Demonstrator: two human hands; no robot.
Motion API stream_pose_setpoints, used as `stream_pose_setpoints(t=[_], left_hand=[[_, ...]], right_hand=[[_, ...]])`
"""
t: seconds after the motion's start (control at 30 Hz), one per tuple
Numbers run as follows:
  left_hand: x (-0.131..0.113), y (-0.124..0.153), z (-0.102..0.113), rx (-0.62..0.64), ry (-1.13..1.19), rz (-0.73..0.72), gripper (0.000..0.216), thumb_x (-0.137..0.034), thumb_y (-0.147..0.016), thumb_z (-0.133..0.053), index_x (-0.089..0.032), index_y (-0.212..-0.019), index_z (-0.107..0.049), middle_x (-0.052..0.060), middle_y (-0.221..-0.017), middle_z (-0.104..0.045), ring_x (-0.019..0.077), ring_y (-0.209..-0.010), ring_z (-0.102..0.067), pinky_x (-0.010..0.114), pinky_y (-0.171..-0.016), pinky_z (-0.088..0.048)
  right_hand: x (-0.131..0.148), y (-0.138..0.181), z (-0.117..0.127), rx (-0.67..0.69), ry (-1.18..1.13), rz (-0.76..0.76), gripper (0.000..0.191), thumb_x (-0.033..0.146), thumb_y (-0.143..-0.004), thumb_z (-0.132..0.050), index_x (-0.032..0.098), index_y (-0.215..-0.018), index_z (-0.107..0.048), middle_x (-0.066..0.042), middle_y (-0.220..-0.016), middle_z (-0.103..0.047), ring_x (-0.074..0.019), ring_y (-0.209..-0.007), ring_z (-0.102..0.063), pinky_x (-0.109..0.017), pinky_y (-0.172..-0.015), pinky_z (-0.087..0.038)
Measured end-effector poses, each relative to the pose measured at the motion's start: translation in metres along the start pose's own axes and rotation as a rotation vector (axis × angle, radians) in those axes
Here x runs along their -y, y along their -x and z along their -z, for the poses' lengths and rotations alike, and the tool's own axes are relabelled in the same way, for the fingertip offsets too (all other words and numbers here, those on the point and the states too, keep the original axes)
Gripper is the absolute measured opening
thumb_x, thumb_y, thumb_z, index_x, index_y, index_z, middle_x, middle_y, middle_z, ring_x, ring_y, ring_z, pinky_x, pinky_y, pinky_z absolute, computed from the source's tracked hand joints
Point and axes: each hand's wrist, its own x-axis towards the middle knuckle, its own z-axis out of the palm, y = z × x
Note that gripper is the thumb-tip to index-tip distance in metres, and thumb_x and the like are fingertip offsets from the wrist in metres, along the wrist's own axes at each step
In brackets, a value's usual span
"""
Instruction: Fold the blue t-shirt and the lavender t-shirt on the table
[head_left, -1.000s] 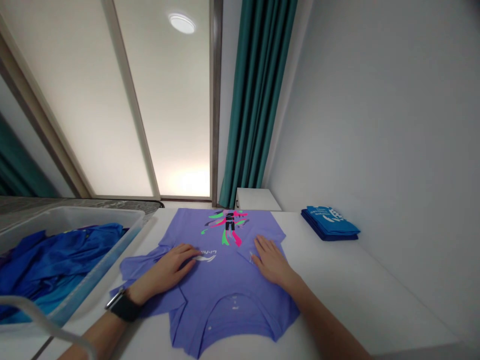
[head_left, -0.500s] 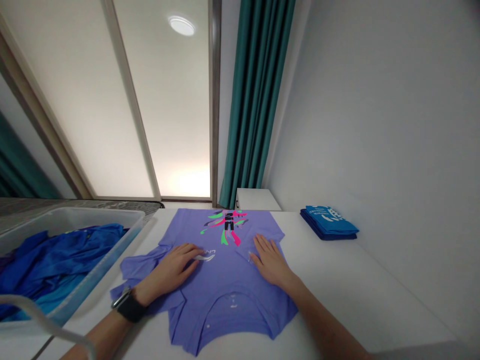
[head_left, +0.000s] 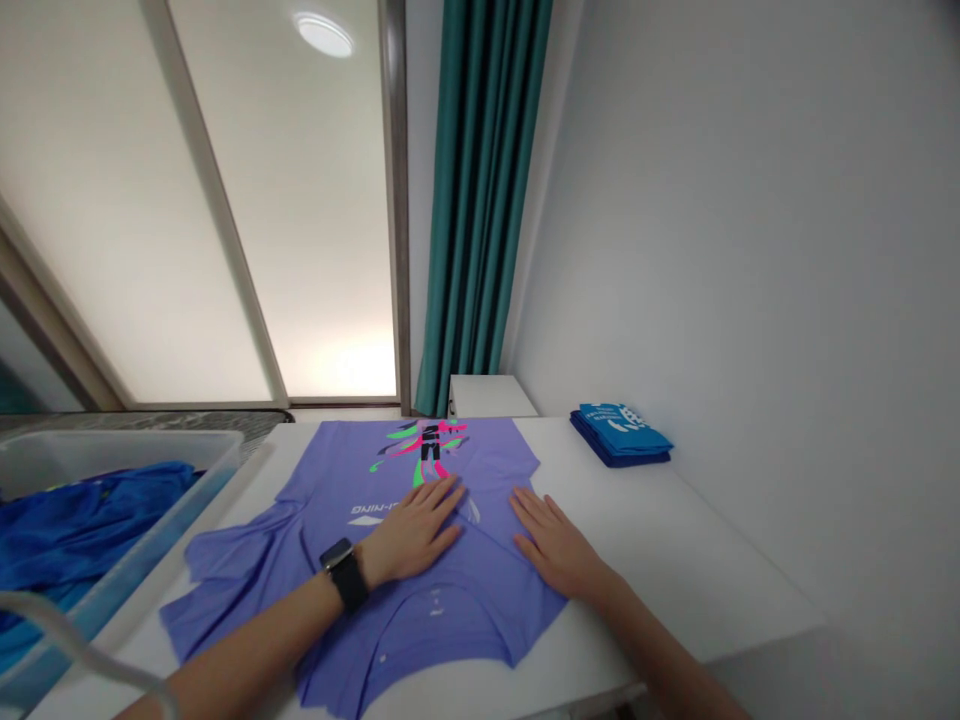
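Observation:
A purple T-shirt (head_left: 352, 560) with a multicoloured print and white lettering lies spread on the white table, its neckline towards me. My left hand (head_left: 415, 530), a black watch (head_left: 346, 574) on its wrist, rests flat on the shirt's middle with fingers stretched out. On the shirt's right side lies my right hand (head_left: 555, 540), palm down and fingers extended. Neither hand grips the cloth. Creases run around the left sleeve, and my left forearm covers part of that side.
A translucent plastic bin (head_left: 157, 530) holding blue clothes (head_left: 97, 515) stands at the left. Folded blue garments (head_left: 626, 432) are stacked on the white table (head_left: 675, 560) at the right, near the wall. A pale curved tube (head_left: 82, 650) crosses the lower left.
My left hand has slid right across the shirt, closer to my right hand. The right hand now lies nearer the shirt's right edge. The view has turned a little to the right.

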Motion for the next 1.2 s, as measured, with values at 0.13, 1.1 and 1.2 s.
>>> stream_pose_setpoints(t=[0.13, 1.1, 1.2], left_hand=[[0.008, 0.002, -0.014, -0.026, -0.026, -0.019, 0.056, -0.046, -0.101, -0.035, -0.022, -0.150, -0.032, 0.012, -0.157, -0.029, 0.0269, -0.143, -0.029, 0.049, -0.116, -0.027], [0.009, 0.004, -0.012, -0.038, 0.008, -0.035, 0.052, -0.043, -0.099, -0.040, -0.024, -0.148, -0.038, 0.009, -0.152, -0.041, 0.0252, -0.140, -0.035, 0.047, -0.116, -0.028], [0.007, 0.004, -0.010, -0.033, 0.019, -0.026, 0.052, -0.043, -0.099, -0.040, -0.024, -0.147, -0.039, 0.009, -0.151, -0.041, 0.0257, -0.140, -0.035, 0.047, -0.116, -0.028]], right_hand=[[-0.001, 0.008, 0.000, -0.011, 0.036, 0.019, 0.061, 0.049, -0.099, -0.031, 0.020, -0.153, -0.024, -0.008, -0.158, -0.023, -0.0222, -0.147, -0.018, -0.048, -0.119, -0.013], [-0.088, -0.091, 0.002, -0.302, 0.001, -0.469, 0.028, 0.037, -0.095, -0.046, 0.022, -0.087, -0.068, -0.006, -0.104, -0.060, -0.0214, -0.104, -0.053, -0.033, -0.089, -0.036], [-0.089, -0.090, 0.003, -0.299, 0.013, -0.454, 0.023, 0.034, -0.093, -0.050, 0.021, -0.085, -0.067, -0.007, -0.105, -0.059, -0.0215, -0.104, -0.053, -0.032, -0.090, -0.037]])
